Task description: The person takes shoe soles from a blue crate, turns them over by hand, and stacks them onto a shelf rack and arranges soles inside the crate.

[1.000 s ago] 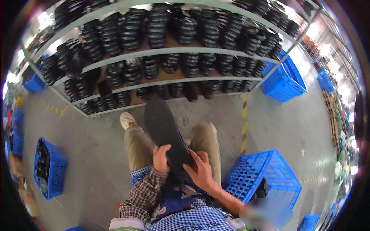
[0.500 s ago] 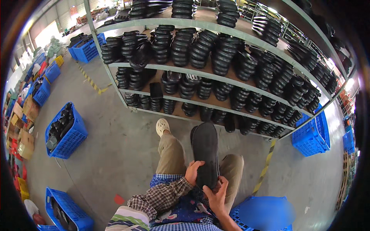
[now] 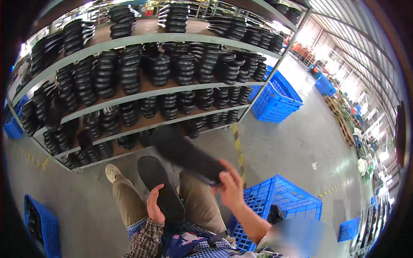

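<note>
In my left hand (image 3: pixel 155 206) is a black shoe sole (image 3: pixel 161 182), held by its side with the toe pointing away and the flat face up. My right hand (image 3: pixel 230 185) grips the near end of a second black shoe sole (image 3: pixel 187 154), fingers and thumb closed on it. This second sole is tilted toward the upper left, slightly blurred by motion, apart from the first. Both are over my lap, in front of the lower shelves.
A metal rack (image 3: pixel 172 38) with several shelves of stacked black soles (image 3: pixel 106 73) spans the far side. Beside my right arm stands a blue plastic crate (image 3: pixel 297 193) with something black inside. More blue crates (image 3: pixel 275 103) stand by the rack's right end and at left (image 3: pixel 49 232).
The soles, earlier together in both hands, are now apart, one in each hand. My right hand has moved right with its sole. The view has turned right, showing the crate beside me.
</note>
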Motion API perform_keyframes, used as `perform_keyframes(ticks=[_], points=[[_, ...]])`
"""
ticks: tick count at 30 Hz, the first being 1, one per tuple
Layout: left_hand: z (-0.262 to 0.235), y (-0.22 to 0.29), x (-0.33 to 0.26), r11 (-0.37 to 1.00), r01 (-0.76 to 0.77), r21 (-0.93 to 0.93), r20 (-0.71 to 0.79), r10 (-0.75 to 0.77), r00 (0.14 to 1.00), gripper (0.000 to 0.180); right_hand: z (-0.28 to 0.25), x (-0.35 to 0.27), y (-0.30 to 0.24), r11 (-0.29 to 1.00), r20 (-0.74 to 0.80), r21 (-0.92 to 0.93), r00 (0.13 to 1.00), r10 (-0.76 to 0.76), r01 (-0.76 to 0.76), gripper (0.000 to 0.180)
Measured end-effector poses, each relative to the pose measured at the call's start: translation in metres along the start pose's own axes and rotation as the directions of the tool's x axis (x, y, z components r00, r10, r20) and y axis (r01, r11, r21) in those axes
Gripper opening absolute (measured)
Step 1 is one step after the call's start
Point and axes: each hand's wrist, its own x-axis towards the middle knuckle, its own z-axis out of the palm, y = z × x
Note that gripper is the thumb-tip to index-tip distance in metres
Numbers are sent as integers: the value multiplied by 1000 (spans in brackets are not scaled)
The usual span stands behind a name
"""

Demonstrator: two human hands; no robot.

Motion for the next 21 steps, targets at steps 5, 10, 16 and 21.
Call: perform_keyframes(ticks=[5,10,16,21], points=[[7,7,0,986,-74,151,-8,76,997,35,-29,63,-88,883,-230,-30,856,-463,469,47],[-3,-10,7,994,39,105,-42,-35,999,37,-63,166,-144,814,-265,85,801,-537,575,44],[15,1,2,978,34,204,-51,-24,998,35,-61,230,-181,817,-357,54,776,-521,574,34],[13,11,3,989,41,145,-61,-33,998,32,-56,215,-186,810,-345,-34,753,-560,586,32]])
